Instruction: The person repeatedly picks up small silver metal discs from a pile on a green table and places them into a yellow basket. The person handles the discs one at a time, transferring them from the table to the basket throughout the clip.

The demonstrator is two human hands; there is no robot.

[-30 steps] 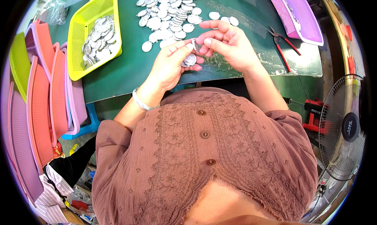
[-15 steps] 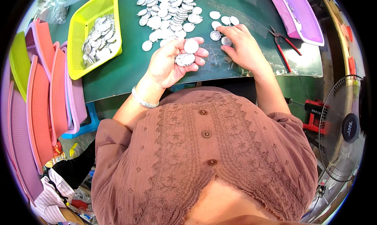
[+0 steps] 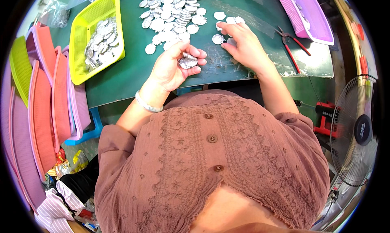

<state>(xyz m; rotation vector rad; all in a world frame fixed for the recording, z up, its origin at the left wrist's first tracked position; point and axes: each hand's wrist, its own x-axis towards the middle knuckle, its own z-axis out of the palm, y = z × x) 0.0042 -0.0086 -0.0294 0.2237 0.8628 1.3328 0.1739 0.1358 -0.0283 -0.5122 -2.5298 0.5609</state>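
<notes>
My left hand (image 3: pixel 174 64) is curled round several silver round medallions (image 3: pixel 188 61), held above the near edge of the green table. The fingers partly cover them, and a white bracelet (image 3: pixel 147 103) circles that wrist. To the right, my right hand (image 3: pixel 248 46) reaches down over a small loose group of the same medallions (image 3: pixel 218 39), thumb and index finger apart. Its fingertips touch or hover over them; part of the group is hidden beneath the hand. A large heap of silver medallions (image 3: pixel 178 13) lies beyond my left hand.
A yellow-green basket (image 3: pixel 77 50) at the left holds more medallions. Red-handled pliers (image 3: pixel 291 46) lie right of my right hand, near a purple basket (image 3: pixel 298 19). Stacked coloured baskets (image 3: pixel 42 115) stand at far left, and a fan (image 3: pixel 353 129) at far right.
The fingers of my left hand have closed further, and the pale medallion that showed flat at its fingertips is no longer seen there. My right hand has shifted slightly left.
</notes>
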